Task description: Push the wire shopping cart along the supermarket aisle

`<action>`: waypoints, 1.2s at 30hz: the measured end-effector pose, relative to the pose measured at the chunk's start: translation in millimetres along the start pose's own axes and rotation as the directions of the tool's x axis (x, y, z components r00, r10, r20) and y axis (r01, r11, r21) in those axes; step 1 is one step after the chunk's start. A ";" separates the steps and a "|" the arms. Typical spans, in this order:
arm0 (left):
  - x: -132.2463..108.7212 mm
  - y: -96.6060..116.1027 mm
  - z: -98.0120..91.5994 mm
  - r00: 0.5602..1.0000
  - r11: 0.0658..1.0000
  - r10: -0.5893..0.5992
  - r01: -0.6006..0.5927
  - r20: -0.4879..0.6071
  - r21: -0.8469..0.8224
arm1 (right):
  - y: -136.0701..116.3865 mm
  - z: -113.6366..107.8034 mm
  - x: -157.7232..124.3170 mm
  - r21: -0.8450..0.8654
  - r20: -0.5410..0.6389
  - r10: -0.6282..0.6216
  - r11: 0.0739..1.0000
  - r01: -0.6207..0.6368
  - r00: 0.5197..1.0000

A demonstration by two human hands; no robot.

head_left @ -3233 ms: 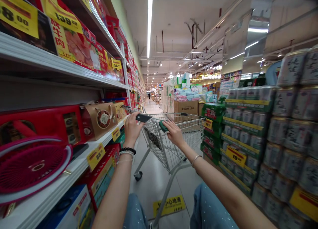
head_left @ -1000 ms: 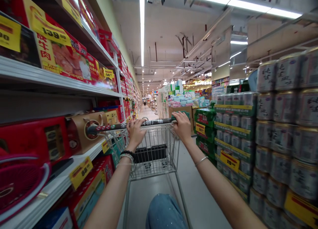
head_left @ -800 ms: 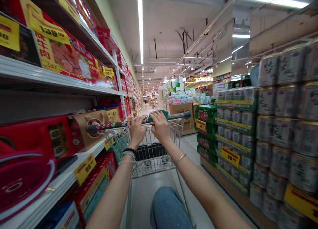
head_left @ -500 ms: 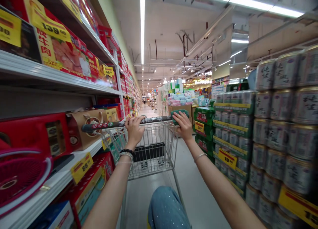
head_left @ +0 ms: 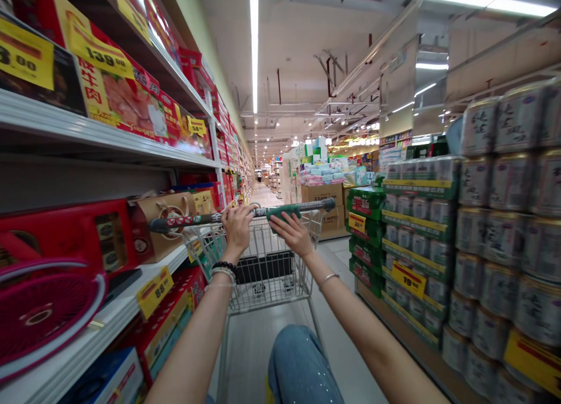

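A person in speckled blue denim [head_left: 302,363] is leaning toward a silver wire shopping cart [head_left: 258,301]. The left hand [head_left: 236,230] is partly closing around the cart's long dark grey handle bar [head_left: 197,219], fingers curling over its top. The right hand [head_left: 291,231] is staying half-open, its fingers bending over a dark green cloth [head_left: 284,210] and holding it against the bar; I cannot tell where its thumb is. That cloth is lying along the top of the cart, right of the left hand. Left of the cart, a white metal shelf [head_left: 179,256] is bearing a magenta round basket [head_left: 39,316] and a brown carton [head_left: 151,240]. Right of the cart, green-wrapped drink packs [head_left: 363,202] and tall silver cans [head_left: 502,234] are standing stacked. Beyond the cart, brown cardboard boxes [head_left: 324,196] are sitting.
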State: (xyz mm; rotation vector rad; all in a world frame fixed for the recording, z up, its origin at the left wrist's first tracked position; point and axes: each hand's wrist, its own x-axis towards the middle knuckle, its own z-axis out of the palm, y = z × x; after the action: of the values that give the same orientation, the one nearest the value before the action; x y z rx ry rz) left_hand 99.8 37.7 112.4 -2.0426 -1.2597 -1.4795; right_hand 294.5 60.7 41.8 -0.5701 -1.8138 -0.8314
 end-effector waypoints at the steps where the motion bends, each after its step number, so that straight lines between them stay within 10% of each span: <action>1: -0.1 -0.2 -1.1 1.000 1.000 -0.004 0.004 0.002 0.002 | 12.7 -13.0 -9.6 -0.015 0.000 -0.002 1.000 0.002 1.000; 6: -1.0 5.9 -1.8 1.000 1.000 -0.015 0.015 0.000 -0.002 | 32.4 -38.7 -38.9 -0.120 -0.173 0.175 0.973 -0.197 0.969; 11: -1.9 11.1 -0.2 1.000 1.000 -0.020 0.020 -0.010 -0.014 | -17.1 1.6 -5.5 -0.070 -0.447 0.433 0.856 -0.513 0.783; 15: -1.8 9.4 -3.1 1.000 1.000 -0.010 0.010 0.008 0.002 | -48.2 14.3 36.3 -0.118 -0.249 0.381 0.901 -0.418 0.891; 20: -2.2 1.9 -9.2 0.999 0.999 0.039 -0.040 0.010 0.015 | -29.8 -30.3 52.7 -0.111 0.042 0.209 0.973 -0.204 0.977; 28: -4.9 -0.4 -16.4 0.992 0.991 0.084 -0.093 0.093 0.094 | 27.0 -102.2 47.5 -0.201 -0.031 0.483 0.855 -0.479 0.875; 32: -7.0 11.5 -13.2 0.997 0.989 0.036 -0.046 0.074 0.140 | 1.0 -80.1 75.4 -0.306 -0.024 0.610 0.750 -0.587 0.792; 36: -8.5 17.4 -12.7 0.997 0.984 0.044 -0.055 0.067 0.169 | -33.7 -48.8 98.2 -0.285 0.065 0.530 0.822 -0.493 0.846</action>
State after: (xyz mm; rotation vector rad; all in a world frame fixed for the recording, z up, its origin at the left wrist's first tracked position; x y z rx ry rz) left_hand 105.5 15.3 114.1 -2.0062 -1.3014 -1.2490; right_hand 263.6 2.3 135.5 -1.2556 -1.5625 -0.6618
